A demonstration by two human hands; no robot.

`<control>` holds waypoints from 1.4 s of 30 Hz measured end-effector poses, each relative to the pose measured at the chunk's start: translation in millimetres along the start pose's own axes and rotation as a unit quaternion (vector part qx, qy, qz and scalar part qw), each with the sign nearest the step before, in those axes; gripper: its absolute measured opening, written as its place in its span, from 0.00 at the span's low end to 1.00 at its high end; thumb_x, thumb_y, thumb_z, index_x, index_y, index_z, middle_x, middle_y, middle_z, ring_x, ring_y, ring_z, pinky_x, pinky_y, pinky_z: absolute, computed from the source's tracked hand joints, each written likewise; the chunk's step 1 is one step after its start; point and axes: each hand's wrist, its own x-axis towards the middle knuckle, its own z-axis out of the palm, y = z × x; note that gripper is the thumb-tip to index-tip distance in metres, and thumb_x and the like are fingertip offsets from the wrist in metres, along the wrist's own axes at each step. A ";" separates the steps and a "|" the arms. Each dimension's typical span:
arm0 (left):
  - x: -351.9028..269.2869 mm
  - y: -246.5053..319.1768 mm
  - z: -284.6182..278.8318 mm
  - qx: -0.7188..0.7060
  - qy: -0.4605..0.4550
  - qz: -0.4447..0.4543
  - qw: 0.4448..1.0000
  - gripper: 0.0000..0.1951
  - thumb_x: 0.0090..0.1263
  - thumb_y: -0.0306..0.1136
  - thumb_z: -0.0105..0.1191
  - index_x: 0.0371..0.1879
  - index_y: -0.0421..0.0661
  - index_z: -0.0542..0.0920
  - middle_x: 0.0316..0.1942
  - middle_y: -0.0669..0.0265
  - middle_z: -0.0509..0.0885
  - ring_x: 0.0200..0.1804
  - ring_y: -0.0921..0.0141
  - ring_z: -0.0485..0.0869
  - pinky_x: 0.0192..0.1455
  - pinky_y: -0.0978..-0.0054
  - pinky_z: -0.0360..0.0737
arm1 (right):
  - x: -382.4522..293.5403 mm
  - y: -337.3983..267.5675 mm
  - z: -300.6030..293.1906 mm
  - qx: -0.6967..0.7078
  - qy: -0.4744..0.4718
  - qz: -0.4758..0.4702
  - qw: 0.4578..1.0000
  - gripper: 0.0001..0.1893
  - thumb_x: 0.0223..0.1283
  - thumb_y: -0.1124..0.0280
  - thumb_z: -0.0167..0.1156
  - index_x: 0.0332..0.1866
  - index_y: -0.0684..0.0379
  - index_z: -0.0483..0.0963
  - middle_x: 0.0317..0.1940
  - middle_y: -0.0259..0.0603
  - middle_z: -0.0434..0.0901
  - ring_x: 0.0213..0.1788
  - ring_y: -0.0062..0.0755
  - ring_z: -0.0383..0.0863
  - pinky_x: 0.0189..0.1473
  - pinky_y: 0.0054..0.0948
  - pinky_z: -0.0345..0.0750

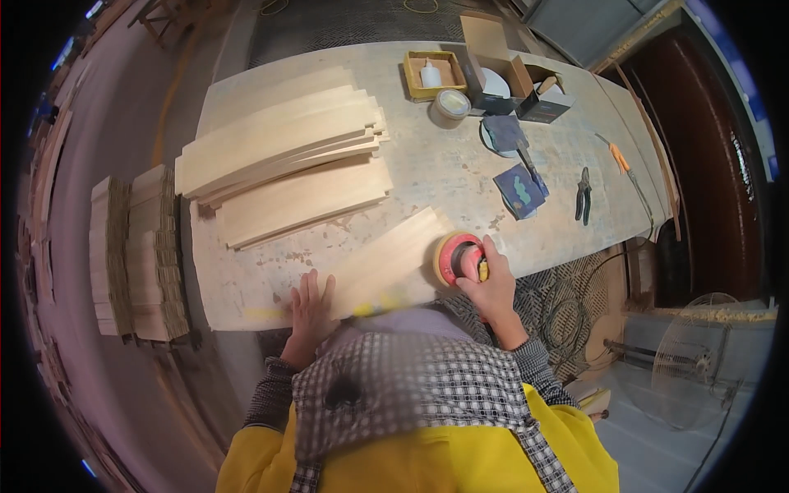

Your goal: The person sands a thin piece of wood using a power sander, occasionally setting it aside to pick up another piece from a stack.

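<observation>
A pale wooden board [382,259] lies slanted at the near edge of the workbench [265,271]. My right hand [493,283] grips a red round orbital sander [458,257], whose pad is over the right part of this board. My left hand [313,305] rests flat at the board's left end, fingers pointing away from me, and holds nothing. Beyond it, to the left, sit stacked pale boards: a larger pile [283,138] at the back and a lower one [308,200] in front.
On the bench's right side lie sanding pads [521,190], black-handled pliers [583,196] and an orange-handled tool [618,158] with a cord. Farther back stand a lidded tub [450,108], a yellow tray [433,92] with a white bottle, and open boxes [493,80]. A fan [690,363] stands right; board stacks [138,259] left.
</observation>
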 end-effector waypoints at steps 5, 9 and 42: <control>9.9 -12.1 -19.5 -0.019 0.001 0.014 1.000 0.30 0.53 0.24 0.51 0.61 0.44 0.67 0.61 0.43 0.68 0.61 0.44 0.68 0.60 0.50 0.70 | -6.3 23.3 -8.9 -0.006 0.011 -0.047 0.999 0.43 0.36 0.61 0.70 0.67 0.48 0.64 0.43 0.49 0.73 0.45 0.51 0.77 0.47 0.41 0.76; 19.2 -7.6 -28.1 -0.065 0.026 -0.038 0.997 0.24 0.53 0.23 0.50 0.53 0.43 0.73 0.51 0.52 0.77 0.54 0.52 0.76 0.52 0.60 0.77 | 5.4 10.0 -16.9 -0.018 0.019 -0.100 0.995 0.44 0.31 0.67 0.73 0.65 0.49 0.67 0.40 0.47 0.74 0.41 0.47 0.78 0.45 0.37 0.76; 58.3 -47.8 -70.6 -0.146 -0.141 -0.014 0.979 0.16 0.51 0.24 0.46 0.39 0.48 0.82 0.33 0.53 0.83 0.39 0.52 0.81 0.44 0.59 0.77 | 26.1 -96.3 36.9 -0.028 -0.091 -0.269 0.958 0.27 0.50 0.56 0.60 0.60 0.32 0.69 0.41 0.55 0.74 0.33 0.56 0.79 0.36 0.44 0.79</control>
